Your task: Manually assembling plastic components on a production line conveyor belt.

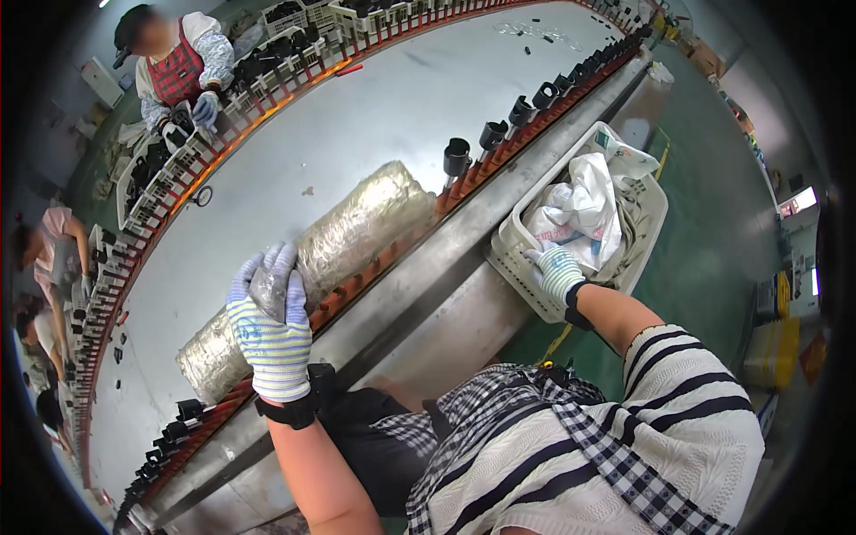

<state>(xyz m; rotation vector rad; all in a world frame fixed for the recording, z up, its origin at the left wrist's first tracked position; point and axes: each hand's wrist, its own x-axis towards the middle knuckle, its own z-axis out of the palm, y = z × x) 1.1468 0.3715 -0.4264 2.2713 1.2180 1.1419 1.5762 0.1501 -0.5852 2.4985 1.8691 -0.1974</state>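
My left hand (270, 325), in a striped knit glove, lies over a long roll wrapped in shiny clear film (364, 223). Its fingers are stretched across the roll, and a greyish shiny patch shows on or between them; I cannot make out what it is. The roll rests at a slant along the table's near edge, beside the row of upright holders. My right hand (560, 270), gloved alike, is inside a white plastic basket (658, 214). Its visible fingertips are apart, touching or close to a white plastic bag (593, 209), with the undersides hidden.
Black cylindrical parts (456, 156) stand on red-brown holders along the edge of the grey table (383, 111). Scissors (203, 195) and small black pieces lie on the table. A co-worker (174, 67) handles black parts across it; others sit at left. Baskets of black parts line the far side.
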